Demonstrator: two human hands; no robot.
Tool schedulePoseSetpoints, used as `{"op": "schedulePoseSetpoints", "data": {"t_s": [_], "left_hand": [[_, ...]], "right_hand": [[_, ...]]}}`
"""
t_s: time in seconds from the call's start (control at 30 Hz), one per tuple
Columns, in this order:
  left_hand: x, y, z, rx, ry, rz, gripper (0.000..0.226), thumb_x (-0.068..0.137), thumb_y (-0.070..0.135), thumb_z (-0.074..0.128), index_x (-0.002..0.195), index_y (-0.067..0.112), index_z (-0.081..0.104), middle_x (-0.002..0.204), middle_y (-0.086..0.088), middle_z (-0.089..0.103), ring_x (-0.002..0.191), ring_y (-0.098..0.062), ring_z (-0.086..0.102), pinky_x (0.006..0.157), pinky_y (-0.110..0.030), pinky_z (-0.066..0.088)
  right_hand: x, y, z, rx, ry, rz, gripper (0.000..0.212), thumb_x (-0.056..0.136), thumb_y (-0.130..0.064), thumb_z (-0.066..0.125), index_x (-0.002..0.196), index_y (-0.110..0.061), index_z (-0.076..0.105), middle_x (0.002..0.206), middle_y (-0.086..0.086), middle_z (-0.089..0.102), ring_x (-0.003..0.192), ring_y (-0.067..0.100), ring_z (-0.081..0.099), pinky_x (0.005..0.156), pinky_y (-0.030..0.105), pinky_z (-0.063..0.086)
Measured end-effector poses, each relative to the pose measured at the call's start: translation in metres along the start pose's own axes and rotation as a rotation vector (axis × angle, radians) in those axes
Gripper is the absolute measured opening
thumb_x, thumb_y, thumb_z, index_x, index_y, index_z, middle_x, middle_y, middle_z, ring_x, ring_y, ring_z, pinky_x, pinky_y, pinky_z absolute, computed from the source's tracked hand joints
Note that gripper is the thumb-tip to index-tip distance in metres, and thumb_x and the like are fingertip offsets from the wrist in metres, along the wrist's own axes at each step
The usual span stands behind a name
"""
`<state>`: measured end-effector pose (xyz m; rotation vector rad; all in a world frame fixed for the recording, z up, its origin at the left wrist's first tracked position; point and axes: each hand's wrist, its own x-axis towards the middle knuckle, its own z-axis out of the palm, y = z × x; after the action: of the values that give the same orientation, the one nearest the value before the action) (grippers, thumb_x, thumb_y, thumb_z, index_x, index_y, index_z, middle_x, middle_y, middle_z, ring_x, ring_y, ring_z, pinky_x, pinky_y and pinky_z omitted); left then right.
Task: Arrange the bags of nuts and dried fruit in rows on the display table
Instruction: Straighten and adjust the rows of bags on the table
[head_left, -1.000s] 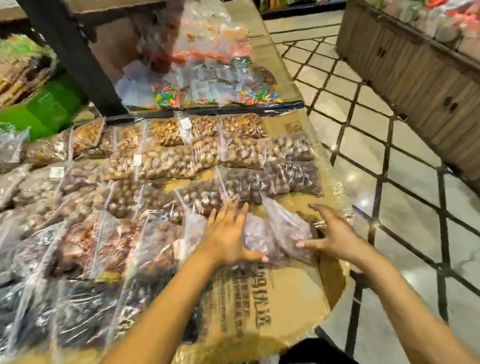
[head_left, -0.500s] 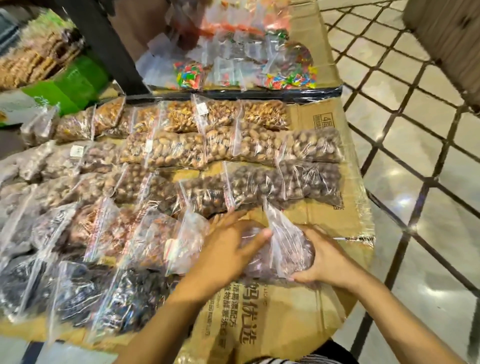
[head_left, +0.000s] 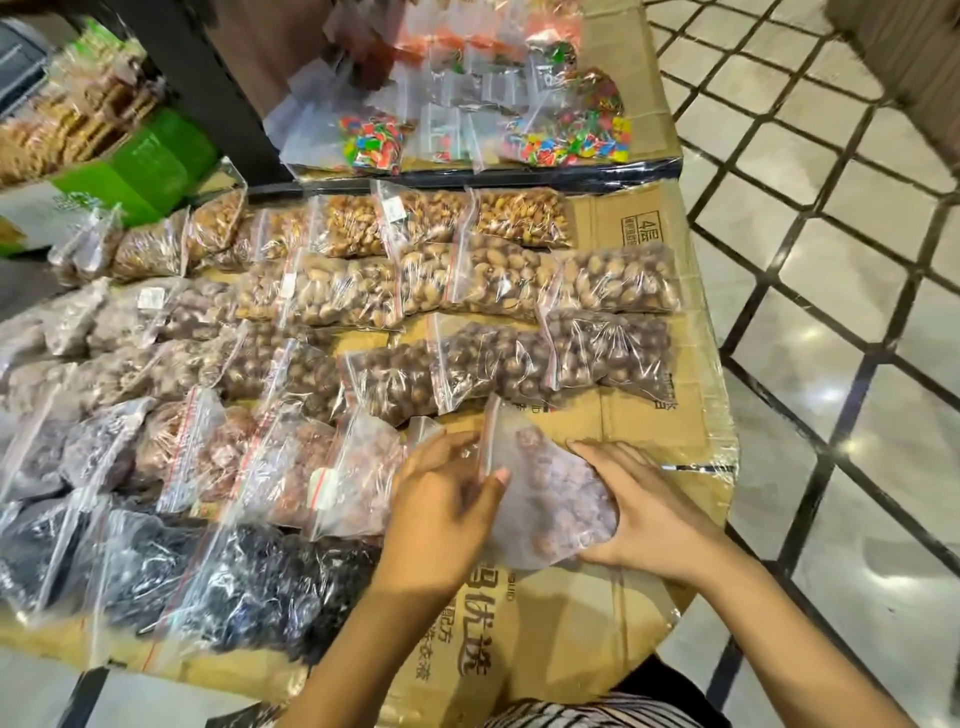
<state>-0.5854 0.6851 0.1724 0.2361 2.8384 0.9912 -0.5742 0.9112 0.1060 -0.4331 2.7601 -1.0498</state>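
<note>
At the far left, a green box (head_left: 137, 166) sits beyond the table, next to stacked snacks. On the cardboard-covered table (head_left: 649, 228) clear bags lie in rows: light brown nuts (head_left: 519, 215) along the far row, larger tan nuts (head_left: 618, 280) behind a row of round dark nuts (head_left: 608, 353), reddish dried fruit (head_left: 291, 467) nearer, and black dried fruit (head_left: 249, 582) along the near edge. Beyond them lie small bags of coloured candy (head_left: 371, 140). The left hand (head_left: 441, 514) rests palm down with its thumb pressed on one bag (head_left: 545, 499) of pale brown pieces at the right end of the reddish row. The right hand (head_left: 639, 514) cups that bag's right side, fingers curled around it. Tiled floor (head_left: 841, 312) lies to the right.
</note>
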Motion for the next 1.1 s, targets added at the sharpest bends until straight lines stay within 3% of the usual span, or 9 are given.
{"op": "schedulePoseSetpoints", "data": {"t_s": [0.07, 0.17, 0.3, 0.4, 0.53, 0.63, 0.77, 0.93, 1.1], "left_hand": [[-0.003, -0.005, 0.002, 0.084, 0.050, -0.034, 0.030, 0.087, 0.047, 0.058, 0.071, 0.022, 0.057, 0.138, 0.003, 0.046, 0.132, -0.016, 0.036, 0.106, -0.041, 0.035], [-0.010, -0.013, 0.001, 0.071, 0.035, -0.013, 0.023, 0.087, 0.048, 0.059, 0.099, 0.029, 0.055, 0.148, 0.007, 0.032, 0.140, -0.010, 0.023, 0.114, -0.038, 0.024], [-0.020, -0.034, -0.017, 0.099, 0.051, 0.019, 0.064, 0.084, 0.070, 0.045, 0.136, 0.038, 0.026, 0.152, 0.008, 0.024, 0.141, -0.012, 0.022, 0.114, -0.046, 0.027], [-0.018, -0.063, -0.044, 0.342, 0.026, 0.035, 0.098, 0.073, 0.084, 0.038, 0.149, 0.027, 0.013, 0.158, 0.003, 0.003, 0.147, -0.020, 0.002, 0.118, -0.048, 0.008], [0.001, -0.102, -0.068, 0.676, -0.243, 0.094, 0.129, 0.053, 0.086, 0.051, 0.146, 0.029, -0.019, 0.154, -0.001, -0.026, 0.142, -0.029, -0.023, 0.113, -0.047, -0.015], [0.019, -0.112, -0.066, 0.705, -0.312, 0.247, 0.130, 0.049, 0.086, 0.055, 0.150, 0.033, -0.007, 0.158, 0.002, -0.012, 0.144, -0.024, -0.019, 0.113, -0.042, -0.016], [0.027, -0.116, -0.067, 0.563, -0.282, 0.228, 0.122, 0.046, 0.089, 0.058, 0.148, 0.038, 0.014, 0.155, 0.004, 0.021, 0.142, -0.021, 0.015, 0.117, -0.048, 0.018], [0.020, -0.118, -0.071, 0.597, -0.188, 0.227, 0.118, 0.042, 0.092, 0.055, 0.143, 0.037, 0.029, 0.142, 0.007, 0.036, 0.123, -0.020, 0.036, 0.105, -0.037, 0.030], [0.013, -0.113, -0.067, 0.733, -0.043, 0.150, 0.119, 0.036, 0.099, 0.039, 0.138, 0.037, 0.038, 0.134, 0.006, 0.049, 0.111, -0.026, 0.045, 0.101, -0.054, 0.036]], "right_hand": [[-0.001, -0.001, 0.002, 0.026, -0.054, 0.073, 0.117, 0.050, -0.074, 0.072, 0.146, -0.028, 0.023, 0.143, -0.007, 0.037, 0.131, 0.006, 0.026, 0.114, 0.030, 0.022], [-0.004, 0.000, -0.001, 0.082, -0.100, 0.156, 0.130, 0.040, -0.076, 0.074, 0.148, -0.034, 0.015, 0.148, -0.010, 0.029, 0.136, 0.005, 0.021, 0.115, 0.031, 0.022], [-0.007, -0.013, -0.011, 0.074, -0.134, 0.155, 0.135, 0.040, -0.078, 0.073, 0.149, -0.035, 0.006, 0.153, -0.012, 0.017, 0.141, 0.007, 0.013, 0.117, 0.036, 0.020], [0.001, -0.034, -0.020, 0.082, -0.088, 0.109, 0.131, 0.044, -0.075, 0.073, 0.149, -0.037, 0.003, 0.156, -0.014, 0.012, 0.142, 0.006, 0.010, 0.118, 0.038, 0.018], [0.034, -0.066, -0.018, -0.050, -0.108, 0.055, 0.132, 0.047, -0.080, 0.067, 0.149, -0.037, -0.005, 0.158, -0.010, 0.006, 0.144, 0.012, 0.006, 0.119, 0.040, 0.010], [0.055, -0.084, 0.006, -0.164, -0.182, 0.033, 0.133, 0.048, -0.082, 0.065, 0.150, -0.030, -0.003, 0.158, -0.004, 0.006, 0.144, 0.019, 0.006, 0.116, 0.039, 0.007], [0.060, -0.081, 0.032, -0.248, -0.092, -0.006, 0.125, 0.049, -0.088, 0.055, 0.149, -0.023, 0.020, 0.150, 0.000, 0.030, 0.138, 0.020, 0.021, 0.115, 0.041, 0.020], [0.054, -0.078, 0.031, -0.204, -0.078, -0.008, 0.113, 0.054, -0.084, 0.057, 0.145, -0.024, 0.028, 0.146, -0.003, 0.035, 0.136, 0.017, 0.025, 0.115, 0.041, 0.022], [0.051, -0.080, 0.028, -0.197, -0.057, -0.053, 0.101, 0.061, -0.073, 0.066, 0.141, -0.021, 0.036, 0.138, -0.004, 0.042, 0.127, 0.013, 0.031, 0.112, 0.036, 0.025]]}}
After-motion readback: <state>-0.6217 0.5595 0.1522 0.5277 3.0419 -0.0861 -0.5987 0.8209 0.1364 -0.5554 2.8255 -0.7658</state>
